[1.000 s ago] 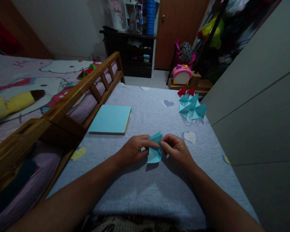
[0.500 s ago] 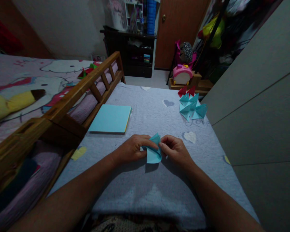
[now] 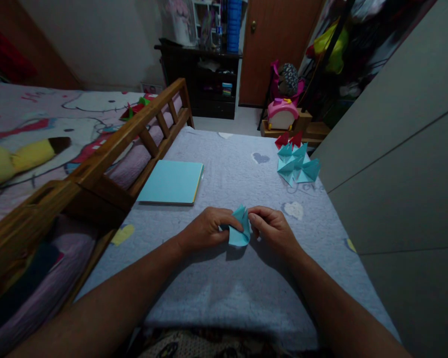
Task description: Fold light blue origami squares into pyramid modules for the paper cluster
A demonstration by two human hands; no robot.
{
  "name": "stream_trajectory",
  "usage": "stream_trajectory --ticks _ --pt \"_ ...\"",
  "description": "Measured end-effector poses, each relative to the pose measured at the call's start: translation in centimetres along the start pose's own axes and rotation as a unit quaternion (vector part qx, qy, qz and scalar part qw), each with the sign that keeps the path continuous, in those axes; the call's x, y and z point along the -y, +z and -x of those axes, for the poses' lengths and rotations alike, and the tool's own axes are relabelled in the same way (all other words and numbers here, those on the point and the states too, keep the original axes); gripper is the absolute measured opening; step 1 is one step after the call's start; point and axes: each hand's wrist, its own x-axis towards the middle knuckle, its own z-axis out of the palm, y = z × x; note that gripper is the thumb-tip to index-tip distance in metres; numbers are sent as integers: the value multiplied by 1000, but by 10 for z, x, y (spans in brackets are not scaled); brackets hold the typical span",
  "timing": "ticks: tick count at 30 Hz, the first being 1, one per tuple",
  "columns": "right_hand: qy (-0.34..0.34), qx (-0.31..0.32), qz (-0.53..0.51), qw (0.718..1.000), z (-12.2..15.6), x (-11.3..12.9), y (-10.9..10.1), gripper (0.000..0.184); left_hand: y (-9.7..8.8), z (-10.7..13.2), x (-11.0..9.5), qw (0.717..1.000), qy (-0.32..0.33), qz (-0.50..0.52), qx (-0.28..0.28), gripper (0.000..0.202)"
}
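Observation:
A small piece of folded light-blue origami paper [image 3: 240, 237] is held just above the cloth in front of me. My left hand [image 3: 212, 227] grips it from the left, forefinger across its face and thumb below. From the right, my right hand [image 3: 274, 227] pinches at the paper's upper right edge with thumb and forefinger; the exact contact is too small to see well. Pointed folds stick up at the paper's top. A stack of square paper [image 3: 171, 182], light blue on top, lies farther off to the left.
Folded light-blue paper pieces [image 3: 296, 165] and red ones [image 3: 288, 140] sit at the far right corner of the cloth-covered surface [image 3: 227, 298]. A wooden bed rail [image 3: 130, 132] runs along the left, and a pale cabinet [image 3: 403, 164] borders the right. Beyond stands a pink toy [image 3: 282, 113].
The folded paper has tilted, its lower edge rising a little. My right hand's fingers have shifted slightly along its right edge. My left hand keeps its grip nearly in place.

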Motion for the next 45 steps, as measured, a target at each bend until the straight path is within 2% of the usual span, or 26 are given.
stream_trajectory --ticks 6,14,27,35,45 --pt "24 -15 -36 999 -4 -5 1 22 0 0 -4 1000 -3 22 12 18" --pt "40 -3 -88 995 -5 -4 2 21 1 0 -3 998 8 52 19 21" --pt "42 -8 -98 994 -2 1 2 21 3 0 -8 996 14 74 42 26" --pt "38 38 -116 992 -1 -3 -1 24 3 -1 -11 994 20 95 48 20" --pt "37 23 -108 993 0 -3 -2 25 3 1 -10 996 12 74 55 24"
